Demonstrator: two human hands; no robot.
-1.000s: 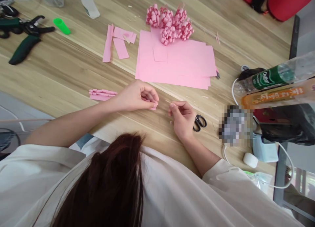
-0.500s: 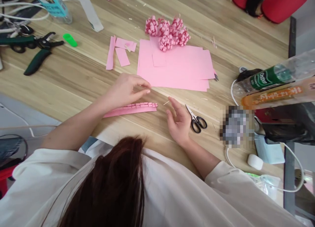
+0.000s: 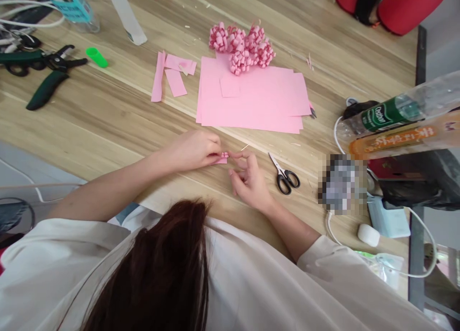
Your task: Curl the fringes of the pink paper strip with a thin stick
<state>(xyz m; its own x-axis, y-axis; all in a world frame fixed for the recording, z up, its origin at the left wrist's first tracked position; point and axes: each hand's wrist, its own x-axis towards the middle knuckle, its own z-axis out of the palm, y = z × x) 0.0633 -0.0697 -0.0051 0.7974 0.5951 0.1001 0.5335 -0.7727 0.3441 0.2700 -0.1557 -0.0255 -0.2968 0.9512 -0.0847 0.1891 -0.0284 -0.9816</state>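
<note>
My left hand (image 3: 194, 151) lies closed over a pink fringed paper strip (image 3: 223, 157) on the wooden table (image 3: 108, 115). Only the strip's right end shows past my fingertips. My right hand (image 3: 247, 177) is just to the right, fingers curled, with thumb and forefinger pinched at that end of the strip. A thin pale stick (image 3: 245, 147) pokes out from the pinch. Small black-handled scissors (image 3: 285, 175) lie flat on the table right beside my right hand.
Pink paper sheets (image 3: 251, 98) lie beyond my hands, with curled paper flowers (image 3: 240, 46) on their far edge and cut pink strips (image 3: 172, 72) to the left. Pliers (image 3: 39, 72) and a green cap (image 3: 96, 57) are far left. Bottles (image 3: 395, 113) and cables crowd the right edge.
My left hand came down and closed over the fringed strip, hiding most of it. My right hand moved left to the strip's end and went from spread fingers to a pinch.
</note>
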